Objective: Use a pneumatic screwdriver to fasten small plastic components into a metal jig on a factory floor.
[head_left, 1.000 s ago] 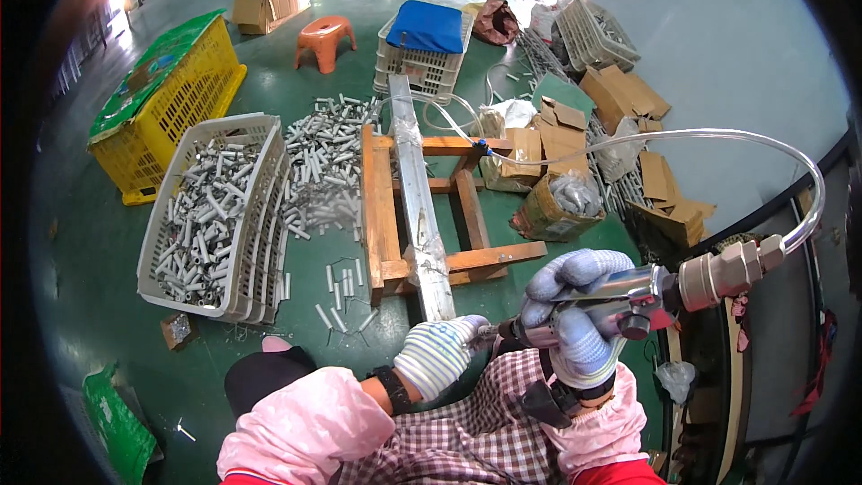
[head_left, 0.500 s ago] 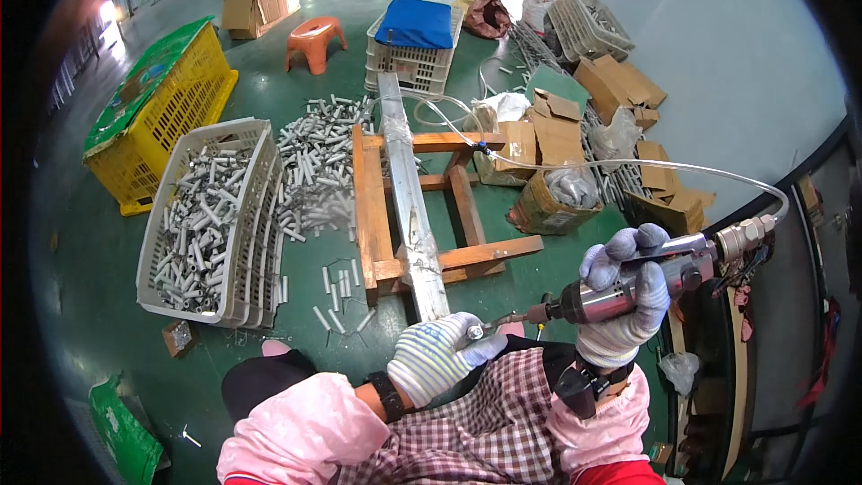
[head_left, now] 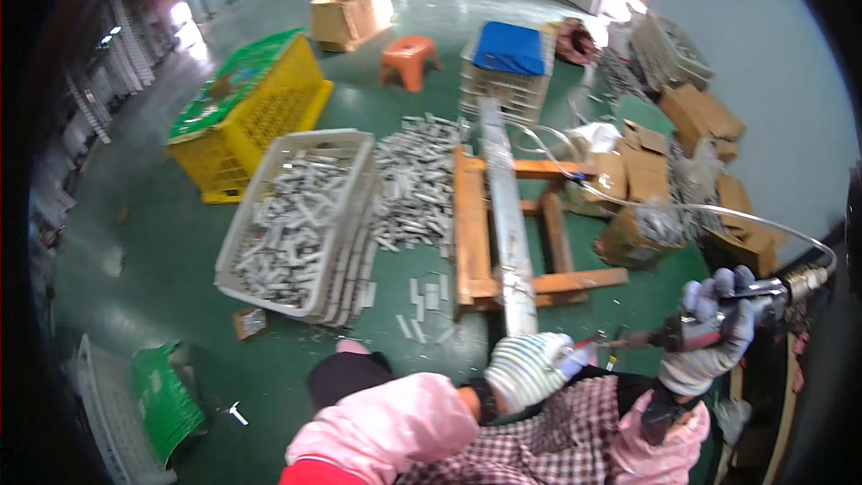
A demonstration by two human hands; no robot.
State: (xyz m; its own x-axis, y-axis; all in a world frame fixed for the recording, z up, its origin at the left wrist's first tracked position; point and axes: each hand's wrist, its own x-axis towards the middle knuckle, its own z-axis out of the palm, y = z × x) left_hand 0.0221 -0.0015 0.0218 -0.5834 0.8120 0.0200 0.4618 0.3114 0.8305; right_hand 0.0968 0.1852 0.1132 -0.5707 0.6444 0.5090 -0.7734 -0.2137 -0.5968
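Observation:
My right hand point(head_left: 714, 341), in a striped white glove, is wrapped round a metal-bodied air screwdriver point(head_left: 680, 334) with a hose at its rear. The tool points left, toward my left hand point(head_left: 532, 372). That hand, gloved the same way, is closed by the near end of a grey metal bar point(head_left: 508, 216). The tool's tip meets its fingertips, where blur hides the small part they pinch. The bar lies lengthwise over a wooden frame point(head_left: 470, 242) on the floor.
Left of the frame are a heap of small metal tubes point(head_left: 415, 180) and a white crate point(head_left: 235, 242) full of them. Beyond stand a yellow crate point(head_left: 278, 117) and an orange stool point(head_left: 410, 63). Cardboard boxes point(head_left: 645, 162) line the right; the clear air hose point(head_left: 718, 208) crosses there.
The view has swung left, so everything sits farther right and a little lower in the picture, with some blur. Both hands keep about the same hold, the tool still pointing at the left hand.

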